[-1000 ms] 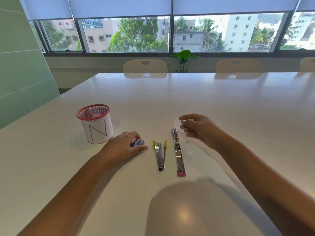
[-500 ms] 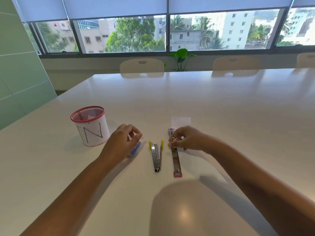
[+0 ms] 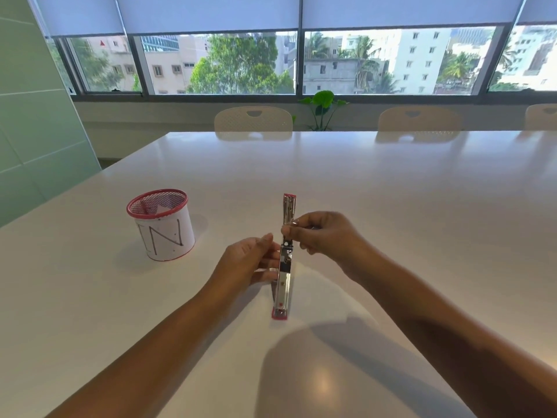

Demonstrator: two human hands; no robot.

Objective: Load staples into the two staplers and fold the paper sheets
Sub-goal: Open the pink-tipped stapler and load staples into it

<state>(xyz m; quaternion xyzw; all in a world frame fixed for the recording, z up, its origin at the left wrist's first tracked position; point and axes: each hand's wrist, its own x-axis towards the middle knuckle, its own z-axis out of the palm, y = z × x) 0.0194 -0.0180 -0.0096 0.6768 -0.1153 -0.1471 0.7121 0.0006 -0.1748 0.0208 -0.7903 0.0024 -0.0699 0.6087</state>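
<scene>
At the far left of the frame a pale green wall [image 3: 33, 110] runs up to the window. To its right, left of centre, a red mesh cup [image 3: 161, 224] stands upright on the white table [image 3: 391, 206]; a white paper band marked with a hand-drawn "N" wraps its lower part, and something pale shows through the mesh inside, too unclear to name.

Just left of centre, the left hand [image 3: 251, 260] rests low by the table, palm turned toward the middle, its fingers and thumb curled against the left side of the stapler [image 3: 284, 273], gripping its metal body near the middle. A thin sliver of metal shows at the fingertips beneath the hand; I cannot tell what it belongs to.

The stapler lies in the centre of the frame, opened out long and straight, one red end near the lower middle and the other red end pointing toward the window. Its shiny metal channel faces up.

Right of it, the right hand [image 3: 325, 236] hovers above the far half of the stapler, fingers curled, thumb and forefinger pinched close together at the metal top; whether they hold staples is too small to tell.

Along the top, beige chairs [image 3: 253, 120] face the table's far edge, a green plant [image 3: 322, 107] stands between them, and buildings and trees show through the window [image 3: 241, 64].
</scene>
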